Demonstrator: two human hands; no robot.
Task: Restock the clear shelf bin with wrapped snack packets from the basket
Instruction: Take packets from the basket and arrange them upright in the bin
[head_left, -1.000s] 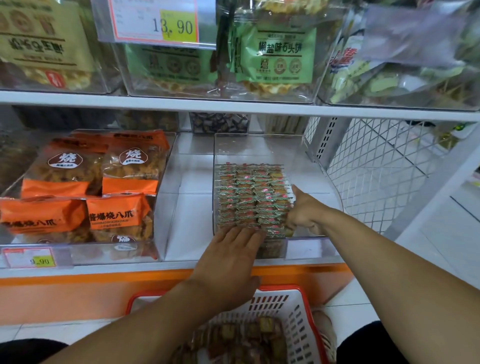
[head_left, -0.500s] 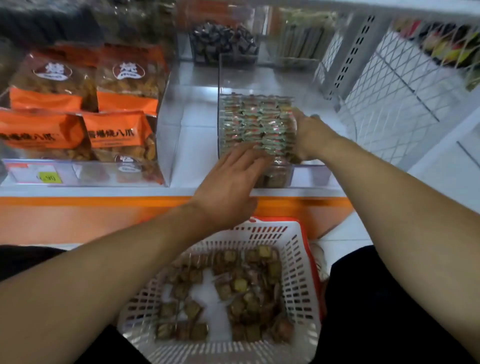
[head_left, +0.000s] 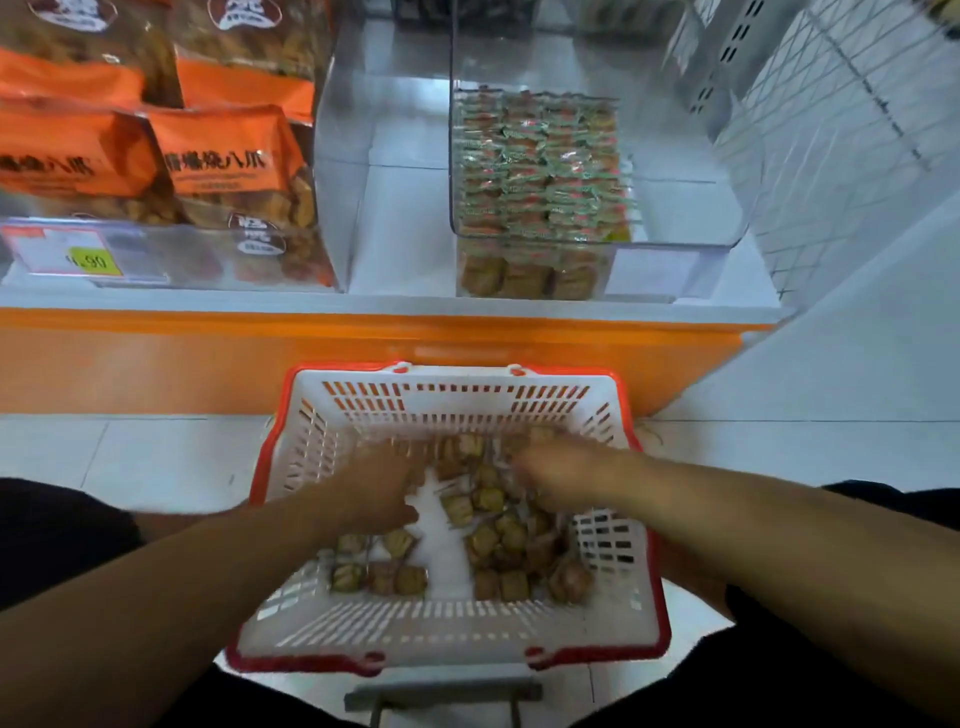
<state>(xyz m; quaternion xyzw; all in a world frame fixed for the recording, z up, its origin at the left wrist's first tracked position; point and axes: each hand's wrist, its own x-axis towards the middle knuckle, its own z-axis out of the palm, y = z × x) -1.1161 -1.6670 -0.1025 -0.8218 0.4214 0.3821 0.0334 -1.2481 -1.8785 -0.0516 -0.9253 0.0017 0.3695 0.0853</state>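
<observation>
The white basket with a red rim (head_left: 447, 400) stands on the floor below the shelf and holds several loose brown wrapped snack packets (head_left: 501, 540). Both my hands are down inside it. My left hand (head_left: 374, 488) lies over the packets at the left. My right hand (head_left: 561, 473) is over those at the back right. Both are motion-blurred, so their fingers and any hold on a packet cannot be made out. On the shelf above, the clear bin (head_left: 660, 270) has rows of green-and-red packets (head_left: 540, 166) stacked in its left part.
Orange snack bags (head_left: 223, 161) fill a clear bin at the left, with a price tag (head_left: 78, 254) on its front. An orange shelf edge (head_left: 363, 332) runs in front of the basket. A white wire mesh panel (head_left: 841, 130) closes the right side. A grey bar (head_left: 441, 691) lies below the basket.
Both hands have left the stacked packets in the shelf bin and dropped into the basket. The view has tilted down, so the upper shelves are out of sight.
</observation>
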